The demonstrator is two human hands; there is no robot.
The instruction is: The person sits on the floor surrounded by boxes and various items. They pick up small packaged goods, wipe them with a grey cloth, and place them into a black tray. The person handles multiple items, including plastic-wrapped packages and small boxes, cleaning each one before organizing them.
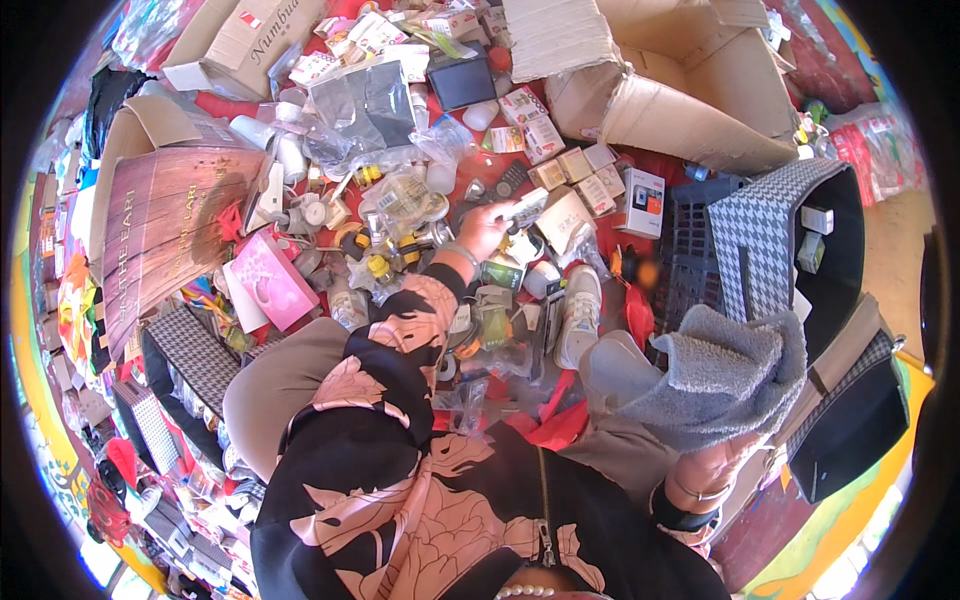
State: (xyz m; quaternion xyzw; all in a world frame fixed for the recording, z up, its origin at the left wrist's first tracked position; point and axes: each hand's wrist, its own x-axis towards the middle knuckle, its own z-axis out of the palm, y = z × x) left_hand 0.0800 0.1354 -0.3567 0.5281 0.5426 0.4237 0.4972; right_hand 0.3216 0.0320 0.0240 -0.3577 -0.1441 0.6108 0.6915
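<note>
My left hand (482,230) reaches forward over the pile, its fingers closed on a small flat white thing (527,207) that looks like a little box. Just beyond it lie several small cream and brown boxes (575,165). Clear-wrapped parts with yellow and black pieces (405,250) are heaped beside my left wrist. My right hand (718,465) is at the lower right with a grey towel (725,375) in its grip. The towel hangs over the fingers and hides most of them.
Open cardboard boxes (690,120) stand at the far right and far left. To the right are a dark plastic crate (690,250) and a houndstooth bin (755,250). A pink box (270,280) lies left of the heap. My white shoe (580,315) is among the things.
</note>
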